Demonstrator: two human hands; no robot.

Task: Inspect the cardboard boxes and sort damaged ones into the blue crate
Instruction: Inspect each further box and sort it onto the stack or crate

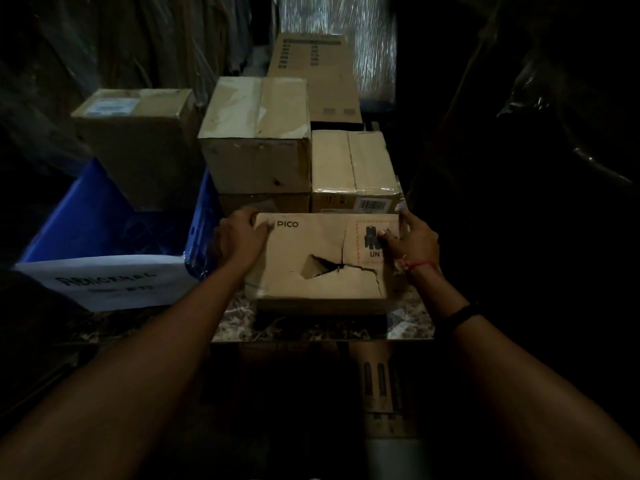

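torn box (304,244), between left grip (242,240), right grip (412,242)

Dim storeroom: stacked cardboard boxes (256,140), wrapped pallets (372,46).

marbled tabletop (235,323) showing at near edge | white handwritten sign (104,282) leaning at front left | shiny stretch wrap (375,46) glinting at back | dark plastic sheeting (554,105) hanging at right

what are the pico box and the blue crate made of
PICO box: matte brown cardboard, going by the torn hole and cracks with ragged edges. Blue crate: apparently glossy moulded plastic, judging by its sheen; dim light leaves that open.
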